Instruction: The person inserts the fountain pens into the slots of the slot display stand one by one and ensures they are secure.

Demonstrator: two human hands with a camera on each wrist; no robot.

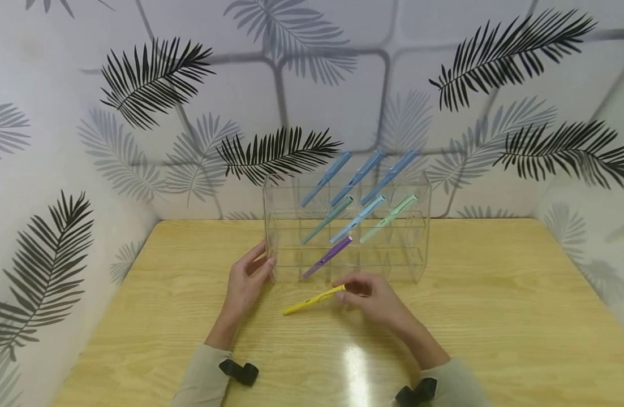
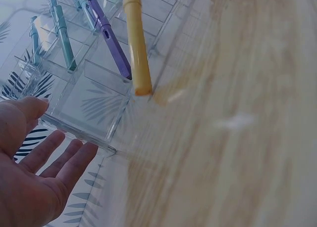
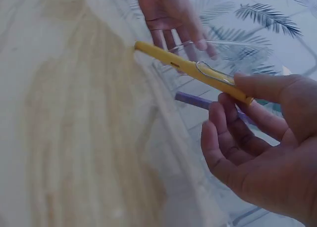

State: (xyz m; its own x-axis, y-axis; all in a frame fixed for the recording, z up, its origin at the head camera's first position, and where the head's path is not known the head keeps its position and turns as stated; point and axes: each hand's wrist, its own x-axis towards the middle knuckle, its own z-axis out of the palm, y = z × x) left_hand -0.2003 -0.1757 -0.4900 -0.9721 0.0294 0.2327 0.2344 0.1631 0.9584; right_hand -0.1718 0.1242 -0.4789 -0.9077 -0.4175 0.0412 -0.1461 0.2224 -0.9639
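My right hand [image 1: 375, 297] pinches a yellow pen [image 1: 312, 301] near its clip end, thumb against fingers. The pen slants in front of the rack, its other end pointing left in the head view. A clear tiered pen rack [image 1: 418, 257] stands on the table. At its left side my left hand [image 1: 246, 282] holds the side panel, thumb at the front edge and fingers along the outer face. A purple pen [image 1: 328, 257] lies tilted in the rack's lowest tier, just behind the yellow one.
Higher in the rack lean a teal pen [image 1: 328, 220], a light blue pen [image 1: 358, 219] and a green pen [image 1: 389, 219]. Three blue pens [image 1: 357, 178] fill part of the top tier. The wooden table [image 1: 495, 294] meets a leaf-patterned wall [image 1: 444, 130] behind the rack.
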